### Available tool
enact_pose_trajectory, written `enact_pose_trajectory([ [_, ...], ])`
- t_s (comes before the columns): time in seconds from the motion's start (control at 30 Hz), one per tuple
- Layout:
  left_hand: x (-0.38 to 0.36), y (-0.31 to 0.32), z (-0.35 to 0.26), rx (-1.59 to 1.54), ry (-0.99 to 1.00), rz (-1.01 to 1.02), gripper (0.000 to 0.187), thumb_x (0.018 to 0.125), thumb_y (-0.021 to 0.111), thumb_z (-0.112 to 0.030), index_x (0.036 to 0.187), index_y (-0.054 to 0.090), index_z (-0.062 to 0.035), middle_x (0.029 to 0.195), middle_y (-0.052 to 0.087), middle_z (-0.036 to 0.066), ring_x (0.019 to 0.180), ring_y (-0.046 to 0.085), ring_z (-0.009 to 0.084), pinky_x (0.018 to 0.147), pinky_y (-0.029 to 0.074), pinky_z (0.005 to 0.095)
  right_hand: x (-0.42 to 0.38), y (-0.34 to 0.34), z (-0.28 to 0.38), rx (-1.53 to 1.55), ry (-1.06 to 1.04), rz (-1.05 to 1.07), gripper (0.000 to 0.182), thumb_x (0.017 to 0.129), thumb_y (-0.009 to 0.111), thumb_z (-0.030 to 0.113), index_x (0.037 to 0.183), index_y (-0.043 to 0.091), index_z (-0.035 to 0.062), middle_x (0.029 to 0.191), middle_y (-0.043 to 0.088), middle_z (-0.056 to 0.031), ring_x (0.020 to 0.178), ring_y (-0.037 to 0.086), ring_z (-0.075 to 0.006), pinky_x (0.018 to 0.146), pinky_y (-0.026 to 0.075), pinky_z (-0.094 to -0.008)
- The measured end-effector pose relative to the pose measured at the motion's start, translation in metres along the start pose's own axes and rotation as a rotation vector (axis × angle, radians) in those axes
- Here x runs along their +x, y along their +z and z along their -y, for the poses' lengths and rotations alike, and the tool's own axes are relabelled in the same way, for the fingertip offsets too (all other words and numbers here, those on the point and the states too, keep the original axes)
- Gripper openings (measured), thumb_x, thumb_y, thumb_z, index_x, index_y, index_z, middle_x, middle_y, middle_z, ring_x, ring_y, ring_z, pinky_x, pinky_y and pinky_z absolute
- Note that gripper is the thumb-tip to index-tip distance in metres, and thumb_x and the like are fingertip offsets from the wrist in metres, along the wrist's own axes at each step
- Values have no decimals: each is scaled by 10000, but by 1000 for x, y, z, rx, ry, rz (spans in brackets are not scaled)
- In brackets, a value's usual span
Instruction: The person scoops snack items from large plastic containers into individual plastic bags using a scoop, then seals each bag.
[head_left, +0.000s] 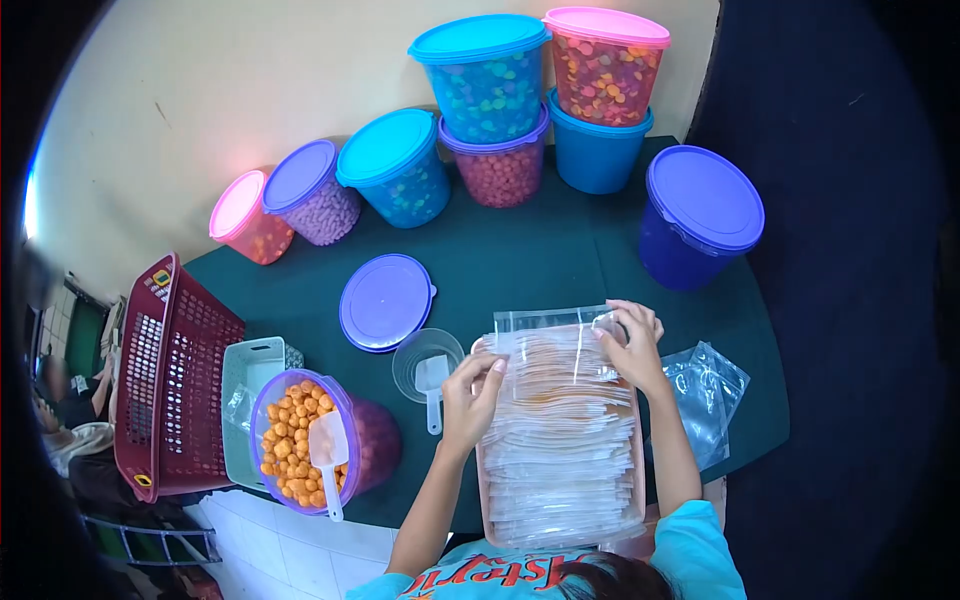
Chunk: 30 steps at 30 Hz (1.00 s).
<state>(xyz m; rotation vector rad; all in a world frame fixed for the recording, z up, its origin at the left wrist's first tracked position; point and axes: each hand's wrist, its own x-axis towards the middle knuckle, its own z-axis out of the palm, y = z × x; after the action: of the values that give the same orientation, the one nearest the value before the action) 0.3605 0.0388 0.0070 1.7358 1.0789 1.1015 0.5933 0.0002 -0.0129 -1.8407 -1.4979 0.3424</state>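
A clear plastic bag [545, 320] is stretched between my two hands at the far end of a pink tray [484, 500]. My left hand [472, 400] pinches its left side, fingers closed. At the other side, my right hand [632, 342] grips the bag's right edge between thumb and fingers. Below them, a long row of flat clear bags [560, 450] stands packed in the tray. More clear bags [703, 395] lie loose on the table, to the right of my right forearm.
A purple tub of orange puffed balls [292, 440] holds a white scoop [328, 450]. Nearby are a clear bowl with another scoop [433, 385], a purple lid [386, 302], a pale green basket [238, 400] and a maroon basket [185, 370]. Lidded tubs [490, 90] line the back.
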Motion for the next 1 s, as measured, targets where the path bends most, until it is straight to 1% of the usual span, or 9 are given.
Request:
enact_pose_trajectory([
  [0.1,-7,-12,-14,-214,-310,141,170,802,567,-94,848,614,63,746,612,63,646,548,98,604,440,212,0,-11,19,59,-5,-65,200,723,586,176,881,568,56,1130,477,-90,1101,357,-234,953,145,-401],
  [0.27,-26,-32,-39,-509,-325,19,145,785,595,-76,789,615,68,731,608,99,669,583,122,621,496,237,-17,-30,80,38,-87,-606,350,739,581,154,1036,459,17,1116,435,-146,1059,366,-284,920,240,-377],
  [0.33,-37,-46,-46,-481,-212,-12,86,764,609,-29,796,631,49,717,607,85,626,549,86,552,427,195,-44,-36,110,213,-208,-484,466,682,661,182,1048,442,-8,1047,442,-149,1016,389,-284,891,289,-378],
  [0.4,-46,-56,-64,-481,-101,-45,45,721,642,1,736,630,42,687,597,84,602,533,75,520,399,185,-61,-33,151,384,-410,-64,604,602,748,234,1065,441,-3,1017,439,-144,977,418,-282,844,348,-379],
  [0.47,-59,-68,-71,-451,4,-35,56,688,667,19,672,613,28,659,587,83,586,522,64,483,379,188,-71,-14,185,431,-435,138,638,573,780,211,1086,464,-1,1004,464,-137,896,505,-261,763,424,-348],
  [0.6,-76,-107,-69,-458,141,-30,151,633,712,12,584,569,2,561,558,64,517,518,74,454,371,196,-86,5,223,597,-413,271,570,594,767,134,1080,507,-9,993,520,-139,826,574,-223,681,470,-293],
  [0.73,-91,-161,-78,-124,483,37,170,615,717,-19,591,549,-11,585,539,59,512,530,154,450,401,242,-102,31,252,783,-434,343,372,633,724,49,969,587,-35,922,610,-147,792,601,-163,648,481,-257],
  [0.93,-104,-255,-57,-199,462,187,207,620,717,-25,579,514,-25,579,509,45,499,508,148,429,380,256,-110,83,305,992,-362,570,168,651,677,-19,811,637,-48,807,640,-142,692,610,-148,643,474,-247],
  [1.0,-105,-282,-45,-342,461,233,205,625,714,-13,583,513,-20,579,509,45,492,503,140,423,370,253,-116,105,322,967,-380,518,148,659,670,-26,802,640,-49,790,642,-144,679,610,-137,638,470,-235],
])
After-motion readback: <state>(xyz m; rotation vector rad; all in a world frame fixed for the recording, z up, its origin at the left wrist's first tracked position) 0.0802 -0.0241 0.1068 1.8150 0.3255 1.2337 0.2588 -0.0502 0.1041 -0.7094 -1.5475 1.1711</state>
